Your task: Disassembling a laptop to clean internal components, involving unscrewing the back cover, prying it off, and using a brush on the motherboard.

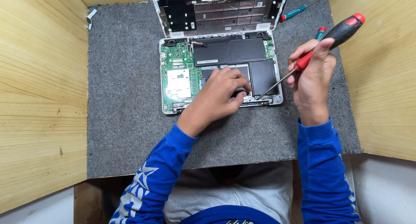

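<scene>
Lying opened, white laptop point(221, 70) with green board, black battery; right hand point(311, 76) gripping screwdriver point(318, 44).

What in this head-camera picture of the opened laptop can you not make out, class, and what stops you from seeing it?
- Head view: the laptop parts under the left hand, hidden by it.
- The upper panel, cut off by the top edge.
- The tip of the screwdriver in the right hand, too small to tell what it touches.
- The second screwdriver, mostly behind the right hand.
</scene>
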